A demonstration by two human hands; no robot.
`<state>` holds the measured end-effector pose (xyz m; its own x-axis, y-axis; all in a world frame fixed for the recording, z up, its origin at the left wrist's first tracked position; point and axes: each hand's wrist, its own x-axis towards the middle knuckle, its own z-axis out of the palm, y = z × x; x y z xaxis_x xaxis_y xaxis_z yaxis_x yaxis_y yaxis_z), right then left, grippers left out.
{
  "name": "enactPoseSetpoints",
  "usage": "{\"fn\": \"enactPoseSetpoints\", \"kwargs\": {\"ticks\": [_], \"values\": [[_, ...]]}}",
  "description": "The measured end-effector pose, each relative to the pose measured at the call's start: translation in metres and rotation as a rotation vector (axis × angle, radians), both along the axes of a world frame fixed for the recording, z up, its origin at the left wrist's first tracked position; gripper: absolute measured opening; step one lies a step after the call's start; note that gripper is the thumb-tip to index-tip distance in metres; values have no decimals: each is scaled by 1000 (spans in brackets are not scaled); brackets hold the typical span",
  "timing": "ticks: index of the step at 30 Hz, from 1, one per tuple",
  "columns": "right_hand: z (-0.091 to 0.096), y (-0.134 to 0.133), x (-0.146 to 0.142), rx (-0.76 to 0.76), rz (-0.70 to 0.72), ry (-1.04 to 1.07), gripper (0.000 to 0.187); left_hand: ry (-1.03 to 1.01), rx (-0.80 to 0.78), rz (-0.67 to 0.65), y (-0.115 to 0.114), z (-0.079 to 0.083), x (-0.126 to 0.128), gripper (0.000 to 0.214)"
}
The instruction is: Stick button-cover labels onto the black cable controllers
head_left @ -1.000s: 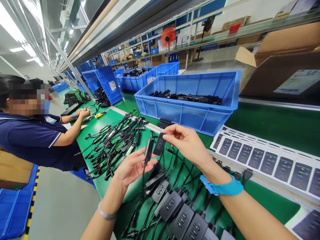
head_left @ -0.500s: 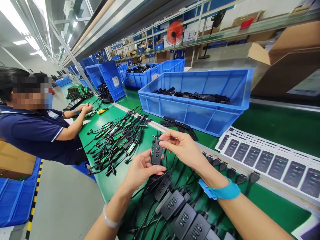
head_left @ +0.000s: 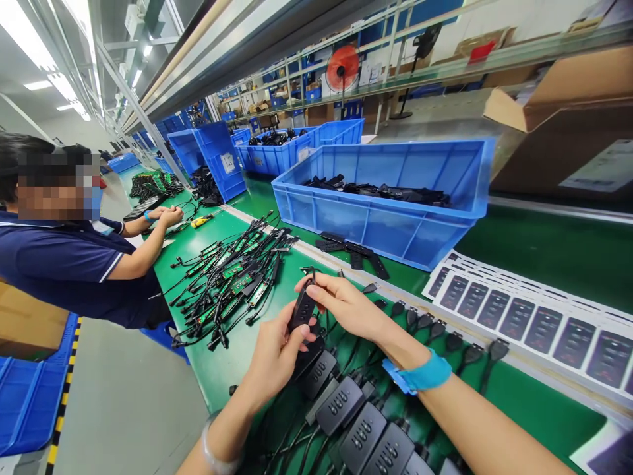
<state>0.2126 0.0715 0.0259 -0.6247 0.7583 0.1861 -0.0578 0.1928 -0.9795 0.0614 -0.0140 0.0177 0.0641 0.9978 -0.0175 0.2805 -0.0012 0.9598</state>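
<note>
Between my two hands is a small black controller case [head_left: 302, 309] with a row of buttons, tilted on its side. My left hand [head_left: 274, 353] grips its lower part between thumb and fingers. With thumb and fingertips, my right hand [head_left: 349, 307] pinches the upper end, where a cable comes out. Below my hands lies a row of similar black controllers [head_left: 339, 404] with cables. Their USB plugs [head_left: 473, 355] line up along the pale strip on the right. To the left is a pile of green circuit boards [head_left: 242, 284] with black cables.
Behind my hands stands a blue bin [head_left: 366, 227] of black plastic parts, with loose black covers [head_left: 353, 247] in front. Printed label sheets [head_left: 514, 315] lie right. A co-worker [head_left: 64, 264] sits at left, near a yellow-handled tool [head_left: 202, 220]. A cardboard box [head_left: 573, 132] is at far right.
The case has turned in my hands, so the green board that showed along its side is out of sight. My right hand has moved slightly left, and my left fingers have closed further around the case.
</note>
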Motion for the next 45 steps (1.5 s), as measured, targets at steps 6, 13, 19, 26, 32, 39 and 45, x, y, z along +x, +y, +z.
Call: {"fn": "enactPoseSetpoints", "kwargs": {"ticks": [6,13,19,26,32,39,45], "values": [[0,2,-1,117,-60,-105,43,114,-10,6,-5,4,-9,41],[-13,46,51,361,-625,-1023,25,376,57,-158,-20,-3,-28,56],[-55,67,81,308,-796,-1089,25,894,200,-75,5,-1,-44,39],[-43,71,80,233,-788,-858,34,1123,108,223,89,-20,-54,29],[-9,53,53,12,-495,-462,32,918,80,290,111,-15,-47,22],[12,27,31,-340,-266,49,18,305,-20,248,67,10,-68,51],[20,15,25,-303,-310,136,41,-185,-107,303,44,5,-74,63]]}}
